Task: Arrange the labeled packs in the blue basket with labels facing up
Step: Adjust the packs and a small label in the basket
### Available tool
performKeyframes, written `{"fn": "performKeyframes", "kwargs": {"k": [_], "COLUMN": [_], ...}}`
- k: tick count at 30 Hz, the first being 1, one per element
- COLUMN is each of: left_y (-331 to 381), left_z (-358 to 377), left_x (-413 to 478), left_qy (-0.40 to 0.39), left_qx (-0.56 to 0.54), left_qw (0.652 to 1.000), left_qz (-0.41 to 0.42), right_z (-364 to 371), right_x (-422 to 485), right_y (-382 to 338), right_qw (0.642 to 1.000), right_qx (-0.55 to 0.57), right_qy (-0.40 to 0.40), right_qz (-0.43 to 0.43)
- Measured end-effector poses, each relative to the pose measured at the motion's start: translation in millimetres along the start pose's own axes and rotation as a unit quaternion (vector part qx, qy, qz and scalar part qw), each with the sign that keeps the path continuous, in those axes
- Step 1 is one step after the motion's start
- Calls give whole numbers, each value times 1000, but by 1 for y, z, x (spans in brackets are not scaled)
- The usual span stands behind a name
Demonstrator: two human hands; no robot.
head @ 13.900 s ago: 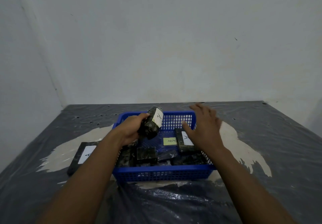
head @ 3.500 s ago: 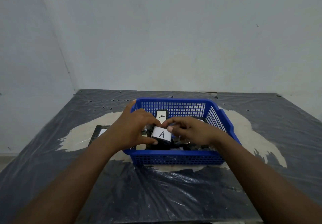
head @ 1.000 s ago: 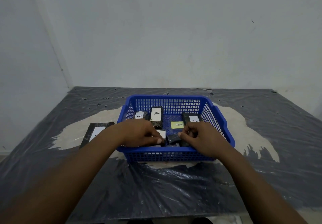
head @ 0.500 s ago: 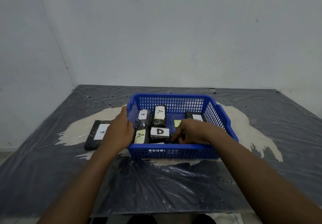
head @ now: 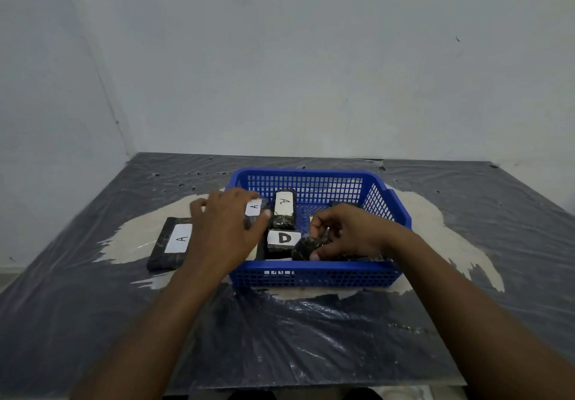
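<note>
Loose pack [head: 172, 242] marked A lies on the counter [head: 93, 306], left of the left hand [head: 225, 228]; its fingers spread, holding nothing, over the blue basket [head: 311, 273] rim. Right hand [head: 345, 233] fingers pinch a dark pack [head: 306, 248] inside, beside the D pack [head: 281, 239].

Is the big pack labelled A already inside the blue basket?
No, the big pack labelled A lies flat on the table to the left of the blue basket, outside its wall.

Both arms reach forward; left hand [head: 222, 231] hovers flat, fingers spread, right hand [head: 345, 233] curled in a pinching grip.
</note>
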State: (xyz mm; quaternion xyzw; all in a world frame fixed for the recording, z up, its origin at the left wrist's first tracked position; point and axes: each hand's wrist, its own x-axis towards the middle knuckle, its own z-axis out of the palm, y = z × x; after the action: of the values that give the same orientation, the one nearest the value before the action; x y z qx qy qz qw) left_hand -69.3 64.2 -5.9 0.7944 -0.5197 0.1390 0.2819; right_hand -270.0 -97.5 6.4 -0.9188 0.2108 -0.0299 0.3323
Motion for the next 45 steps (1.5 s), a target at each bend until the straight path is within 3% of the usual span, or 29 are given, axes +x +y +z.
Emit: {"fn": "performKeyframes", "kwargs": {"k": [2, 4, 6, 10, 15, 19, 24, 28, 33, 36, 45], "left_y": [20, 35, 43, 39, 29, 30, 34, 32, 24, 21, 22], "left_z": [-4, -1, 3, 8, 14, 18, 14, 12, 21, 24, 25], "left_x": [2, 4, 7, 7, 5, 1, -10, -26, -36, -38, -40], "left_qy": [-113, -239, -276, -264, -245, -240, -173, -153, -111, -112, -84], "left_qx": [-100, -170, -189, -255, -292, -294, -165, -71, -11, -23, -31], "left_qw": [989, 956, 942, 930, 923, 922, 965, 977, 977, 975, 978], "left_qz": [-1, -10, -5, 5, 52, 80, 110, 128, 181, 191, 190], "right_z": [2, 7, 12, 10, -5, -1, -7, -8, -3, 1, 7], "right_x": [-5, -9, -13, -24, -34, -36, -37, -33, -23, -16, 1], "right_y": [2, 4, 6, 12, 18, 18, 22, 22, 21, 22, 13], "right_qw": [998, 989, 977, 978, 978, 963, 949, 933, 944, 970, 991], "right_qx": [-10, -25, -33, -7, 181, 258, 306, 352, 314, 222, 50], "right_qy": [58, 125, 171, 174, 97, 66, 73, 52, 65, 67, -12], "right_qz": [-32, -76, -125, -112, 32, 33, 32, 55, 72, 75, 127]}}
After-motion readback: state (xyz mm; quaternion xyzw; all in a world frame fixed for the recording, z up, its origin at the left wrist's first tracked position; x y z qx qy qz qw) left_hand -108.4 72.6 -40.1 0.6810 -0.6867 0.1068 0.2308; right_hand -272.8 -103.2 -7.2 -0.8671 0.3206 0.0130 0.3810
